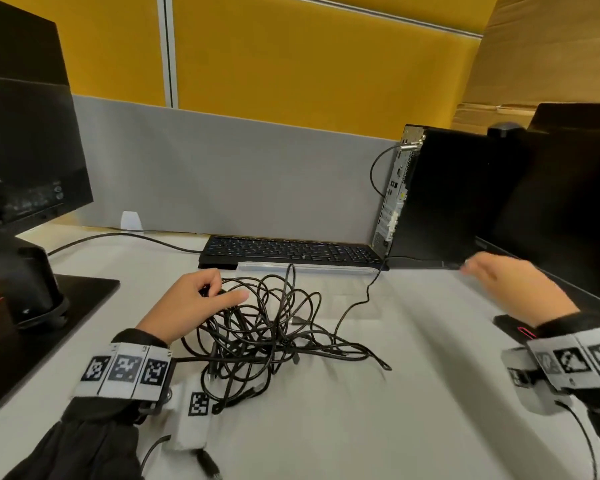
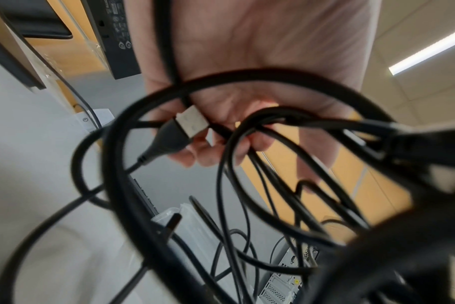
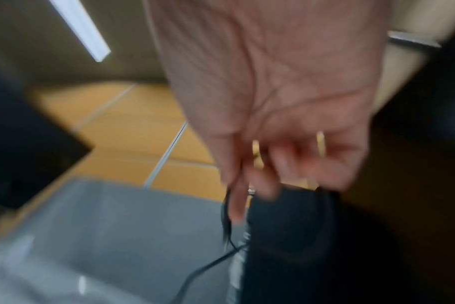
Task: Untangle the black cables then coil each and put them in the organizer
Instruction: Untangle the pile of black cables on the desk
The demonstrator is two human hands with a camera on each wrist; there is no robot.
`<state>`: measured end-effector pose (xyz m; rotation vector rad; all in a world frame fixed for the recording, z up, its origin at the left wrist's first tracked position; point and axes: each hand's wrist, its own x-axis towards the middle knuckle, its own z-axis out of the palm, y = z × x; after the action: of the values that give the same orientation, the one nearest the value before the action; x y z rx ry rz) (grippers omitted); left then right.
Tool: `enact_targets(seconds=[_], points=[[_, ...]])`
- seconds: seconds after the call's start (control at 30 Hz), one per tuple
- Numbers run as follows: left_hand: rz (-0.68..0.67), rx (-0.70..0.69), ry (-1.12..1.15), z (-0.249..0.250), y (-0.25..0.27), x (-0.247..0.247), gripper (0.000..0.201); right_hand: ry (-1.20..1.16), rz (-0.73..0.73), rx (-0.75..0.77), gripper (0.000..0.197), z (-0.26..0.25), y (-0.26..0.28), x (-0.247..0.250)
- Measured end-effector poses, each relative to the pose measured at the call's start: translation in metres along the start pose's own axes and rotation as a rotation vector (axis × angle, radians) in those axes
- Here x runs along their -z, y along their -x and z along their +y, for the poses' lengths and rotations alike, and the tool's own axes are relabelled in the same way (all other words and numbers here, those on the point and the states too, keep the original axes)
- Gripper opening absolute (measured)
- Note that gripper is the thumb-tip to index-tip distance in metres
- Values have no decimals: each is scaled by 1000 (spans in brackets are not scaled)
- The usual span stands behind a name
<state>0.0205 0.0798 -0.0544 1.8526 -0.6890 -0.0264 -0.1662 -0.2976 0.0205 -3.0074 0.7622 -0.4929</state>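
Early days on this one: the tangle of thin black cables [image 1: 260, 327] sits in one knotted heap on the pale grey desk [image 1: 413, 393], right in front of the person, and not a single strand looks freed. Loops cross over loops, plugs poke out at odd angles, and one long strand trails off toward the upright black desktop computer [image 1: 440, 199].

The left hand [image 1: 191, 306] is in the thick of it, at the heap's upper left edge. From the left wrist view its fingers [image 2: 203, 156] curl round several strands at once, with a black plug with a silver metal tip [image 2: 181, 131] lying against them. So that hand has a bundle in its grasp, not one clean cable.

The right hand [image 1: 510, 289] is well apart from the heap, out by the foot of the computer. It is blurred; the fingers [image 3: 249, 185] look loosely bent and I see nothing in them.

The long, low clear plastic organizer [image 1: 312, 268] lies just beyond the heap, in front of the black keyboard [image 1: 291, 252]. Whether anything is in it, I cannot tell, though no coil shows there.

My read: nothing is finished. Separating, coiling each cable and stowing them all remain.
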Motion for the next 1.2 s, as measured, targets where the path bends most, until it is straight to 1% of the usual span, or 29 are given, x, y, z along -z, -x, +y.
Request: enact_targets(seconds=[0.03, 0.07, 0.1, 0.13, 0.17, 0.2, 0.27, 0.3, 0.33, 0.37, 0.4, 0.43, 0.47, 0.5, 0.63, 0.77, 0.83, 1.03, 1.2], points=[[3, 10, -14, 0, 0, 0, 52, 152, -64, -34, 26, 5, 5, -7], [14, 15, -31, 1, 1, -1, 52, 194, -61, -46, 32, 6, 10, -14], [29, 17, -48, 2, 1, -2, 51, 129, -19, -5, 39, 3, 18, -21], [41, 17, -65, 3, 1, -3, 51, 9, 41, 88, 45, -6, 27, -25], [43, 21, -81, 4, 2, -3, 50, -126, 67, 206, 49, -18, 36, -28], [42, 25, -98, 4, 2, -3, 50, -243, 9, 309, 49, -33, 45, -30], [33, 41, -119, 4, 2, -3, 49, -423, -263, 426, 49, -67, 60, -30], [29, 51, -121, 4, 2, -2, 48, -455, -399, 462, 47, -82, 65, -33], [29, 58, -120, 4, 2, -2, 48, -451, -503, 501, 39, -93, 68, -37], [31, 67, -119, 5, 2, -2, 47, -445, -569, 523, 24, -101, 67, -43], [37, 75, -119, 5, 2, -2, 46, -482, -603, 539, 13, -106, 67, -45], [46, 85, -120, 5, 2, -2, 45, -546, -601, 535, 15, -108, 65, -47], [55, 96, -120, 5, 2, -1, 44, -615, -581, 515, 19, -109, 63, -46], [63, 107, -122, 5, 2, -1, 43, -680, -531, 479, 21, -108, 60, -43], [70, 132, -120, 5, 2, -1, 38, -975, -262, 341, 26, -105, 49, -30], [68, 123, -125, 9, 4, -1, 35, -1203, 69, 239, 29, -119, 44, -20], [79, 124, -123, 9, 4, 1, 35, -1299, 188, 199, 27, -125, 41, -13], [102, 122, -154, 8, 3, 3, 36, -1363, 393, 182, 26, -127, 41, 3], [44, 136, -154, 10, 3, 2, 28, -1387, 569, 123, 25, -116, 44, 11]])
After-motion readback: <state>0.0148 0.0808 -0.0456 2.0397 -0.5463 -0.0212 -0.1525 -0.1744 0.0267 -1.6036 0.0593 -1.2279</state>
